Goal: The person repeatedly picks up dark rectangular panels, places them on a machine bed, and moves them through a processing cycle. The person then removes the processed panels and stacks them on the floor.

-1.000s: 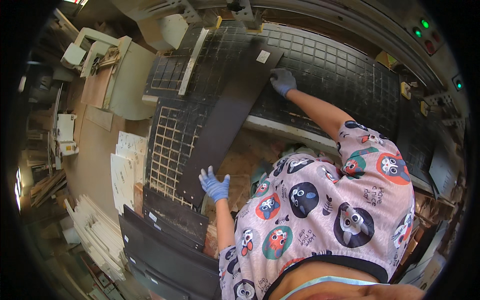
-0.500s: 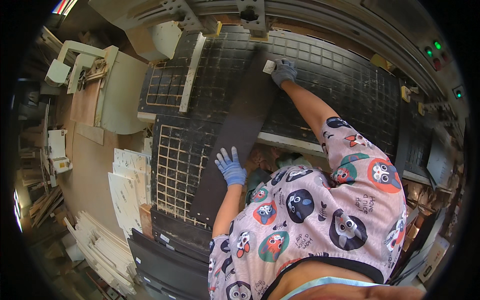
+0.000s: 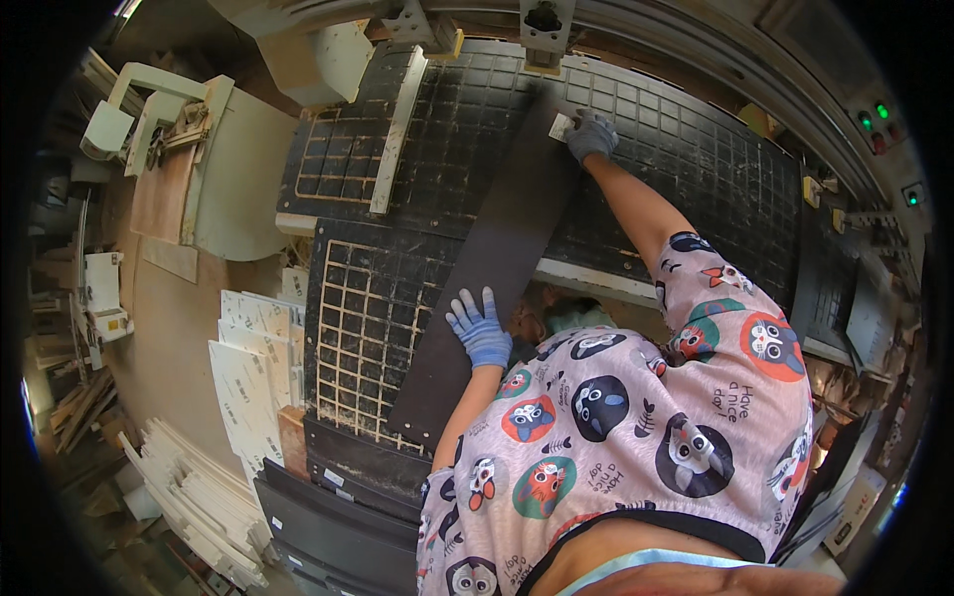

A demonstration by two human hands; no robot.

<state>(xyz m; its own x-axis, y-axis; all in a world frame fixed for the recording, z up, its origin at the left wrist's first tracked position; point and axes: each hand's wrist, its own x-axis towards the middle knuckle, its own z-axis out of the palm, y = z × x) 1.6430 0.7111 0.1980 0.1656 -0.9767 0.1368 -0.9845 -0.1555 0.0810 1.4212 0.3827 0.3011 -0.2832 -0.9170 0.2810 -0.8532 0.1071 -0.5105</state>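
Note:
A long, narrow dark board [image 3: 492,233] lies slantwise across the black gridded machine table [image 3: 676,139]. Its near end reaches toward the lower left, and a small white label [image 3: 562,128] sits at its far end. My left hand [image 3: 479,330], in a blue-grey knit glove, rests flat on the board's nearer half with fingers spread. Out at the far end, my right hand [image 3: 592,137], in a grey glove, is closed at the board's right edge beside the label. Its fingertips are partly hidden.
A pale fence bar [image 3: 399,129] crosses the table at the left. Above the far edge hangs a machine beam with a metal bracket [image 3: 547,25]. White panels [image 3: 253,368] and dark panels [image 3: 343,531] stand at the lower left. Green lights [image 3: 882,110] glow at the right.
The view has tilted slightly, so table, board and hands appear a little further right. Both hands keep about the same places on the board; whether it slid slightly, I cannot tell.

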